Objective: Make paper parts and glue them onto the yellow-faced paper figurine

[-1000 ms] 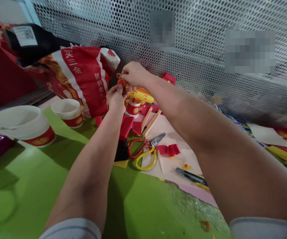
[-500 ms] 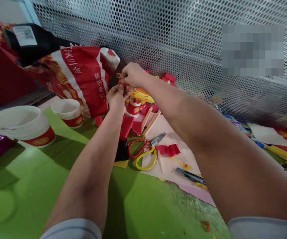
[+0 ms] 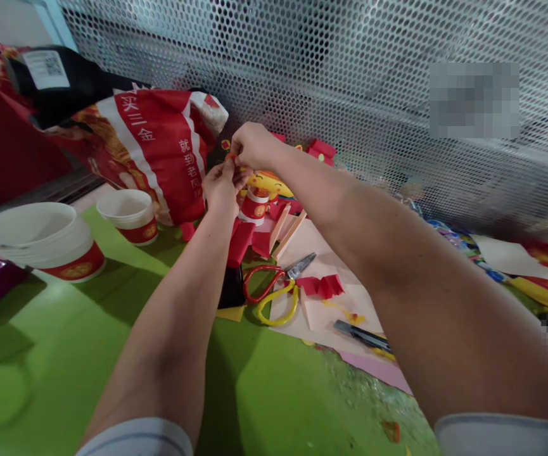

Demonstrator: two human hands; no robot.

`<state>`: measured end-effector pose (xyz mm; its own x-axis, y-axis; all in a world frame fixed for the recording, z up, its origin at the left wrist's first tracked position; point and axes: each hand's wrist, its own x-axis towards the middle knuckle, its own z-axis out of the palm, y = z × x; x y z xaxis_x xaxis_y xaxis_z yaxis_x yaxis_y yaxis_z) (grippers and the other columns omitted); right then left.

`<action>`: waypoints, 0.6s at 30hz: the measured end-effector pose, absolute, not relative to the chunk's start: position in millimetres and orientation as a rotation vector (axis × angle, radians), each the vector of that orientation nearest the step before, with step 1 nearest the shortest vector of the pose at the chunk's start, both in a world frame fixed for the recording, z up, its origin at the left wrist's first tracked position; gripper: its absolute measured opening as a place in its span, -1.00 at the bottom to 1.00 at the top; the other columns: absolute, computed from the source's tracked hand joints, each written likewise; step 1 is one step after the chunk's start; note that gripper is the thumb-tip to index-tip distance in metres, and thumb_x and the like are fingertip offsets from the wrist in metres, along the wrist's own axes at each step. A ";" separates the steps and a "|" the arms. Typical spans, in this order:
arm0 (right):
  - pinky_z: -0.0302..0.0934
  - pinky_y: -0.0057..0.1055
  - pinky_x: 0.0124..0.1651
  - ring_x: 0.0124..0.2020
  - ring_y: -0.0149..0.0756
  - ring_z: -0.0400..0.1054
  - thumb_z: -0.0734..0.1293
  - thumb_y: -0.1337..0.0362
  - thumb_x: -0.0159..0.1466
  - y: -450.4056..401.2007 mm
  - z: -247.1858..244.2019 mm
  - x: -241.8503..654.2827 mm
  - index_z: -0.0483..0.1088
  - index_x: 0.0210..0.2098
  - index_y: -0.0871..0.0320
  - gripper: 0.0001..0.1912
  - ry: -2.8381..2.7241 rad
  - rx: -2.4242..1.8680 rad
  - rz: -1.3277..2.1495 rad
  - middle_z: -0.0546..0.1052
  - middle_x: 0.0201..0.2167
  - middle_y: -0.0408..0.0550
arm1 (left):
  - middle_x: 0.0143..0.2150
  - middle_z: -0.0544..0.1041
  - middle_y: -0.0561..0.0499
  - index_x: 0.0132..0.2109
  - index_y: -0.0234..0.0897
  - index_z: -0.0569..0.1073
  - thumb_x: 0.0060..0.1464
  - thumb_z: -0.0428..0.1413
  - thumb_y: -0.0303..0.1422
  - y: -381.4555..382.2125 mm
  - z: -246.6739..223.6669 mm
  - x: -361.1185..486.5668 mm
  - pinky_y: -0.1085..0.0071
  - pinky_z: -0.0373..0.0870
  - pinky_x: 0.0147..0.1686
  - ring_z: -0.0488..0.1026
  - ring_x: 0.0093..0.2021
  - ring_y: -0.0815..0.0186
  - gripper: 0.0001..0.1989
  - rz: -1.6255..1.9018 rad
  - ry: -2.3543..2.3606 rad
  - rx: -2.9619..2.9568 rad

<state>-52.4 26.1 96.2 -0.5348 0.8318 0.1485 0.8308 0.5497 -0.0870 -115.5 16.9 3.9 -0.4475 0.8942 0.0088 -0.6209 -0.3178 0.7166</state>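
Note:
My left hand (image 3: 220, 185) and my right hand (image 3: 253, 145) meet above the far part of the table, both with fingers pinched together. Between their fingertips shows a small orange piece (image 3: 230, 156), mostly hidden; its kind is too small to make out. Just beyond and below my hands is a yellow cartoon figure (image 3: 276, 185) with a smiling face. A red-and-white paper cup (image 3: 253, 210) stands under it, partly covered by my left hand. Closer to me, scissors (image 3: 280, 285) with one red and one yellow handle lie with their blades toward the back right.
A red printed bag (image 3: 159, 145) stands left of my hands. A paper cup (image 3: 131, 215) and stacked paper bowls (image 3: 40, 240) sit on the green table (image 3: 159, 367). A utility knife (image 3: 363, 335) and red paper scraps (image 3: 324, 286) lie on pale paper. Behind rises a perforated metal panel (image 3: 350, 76).
Both hands stay in nearly the same place, with only a slight shift of the fingers around the small orange piece. The things on the table have not moved.

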 end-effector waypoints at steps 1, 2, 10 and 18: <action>0.36 -0.45 -0.22 -0.26 -0.26 0.50 0.25 0.49 0.17 26.4 96.2 -52.6 0.49 -0.21 0.28 -0.77 -2.624 -1.392 -0.025 0.57 -0.35 0.00 | -0.63 0.41 0.11 -0.51 -0.27 0.28 0.14 0.05 -0.49 16.9 4.2 -115.7 0.49 0.50 -0.29 0.56 -0.38 0.36 -0.74 1.917 0.805 0.505; 0.35 -0.44 -0.15 -0.21 -0.24 0.49 0.26 0.49 0.16 26.4 96.5 -52.8 0.49 -0.21 0.29 -0.76 -2.640 -1.368 -0.056 0.57 -0.31 0.01 | -0.64 0.40 0.11 -0.51 -0.28 0.28 0.15 0.04 -0.49 16.8 4.5 -115.9 0.48 0.49 -0.29 0.56 -0.39 0.37 -0.74 1.921 0.807 0.502; 0.37 -0.52 -0.32 -0.34 -0.31 0.50 0.21 0.46 0.21 25.5 97.7 -50.9 0.47 -0.25 0.29 -0.79 -2.636 -1.373 0.077 0.57 -0.41 0.02 | -0.65 0.41 0.12 -0.49 -0.29 0.29 0.17 0.02 -0.48 16.6 3.8 -116.8 0.50 0.49 -0.31 0.54 -0.46 0.40 -0.76 1.920 0.829 0.521; 0.36 -0.51 -0.44 -0.41 -0.30 0.50 0.15 0.45 0.24 24.1 95.9 -50.9 0.44 -0.30 0.24 -0.77 -2.511 -1.419 0.223 0.58 -0.38 0.03 | -0.63 0.43 0.12 -0.50 -0.25 0.28 0.16 0.04 -0.45 18.7 1.0 -118.1 0.62 0.44 -0.49 0.52 -0.52 0.43 -0.75 1.913 0.837 0.501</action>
<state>-50.9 24.1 95.9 -0.4957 0.8573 0.1394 0.8193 0.5148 -0.2524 -118.1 18.7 1.0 -0.4611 0.8873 -0.0057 -0.6063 -0.3104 0.7321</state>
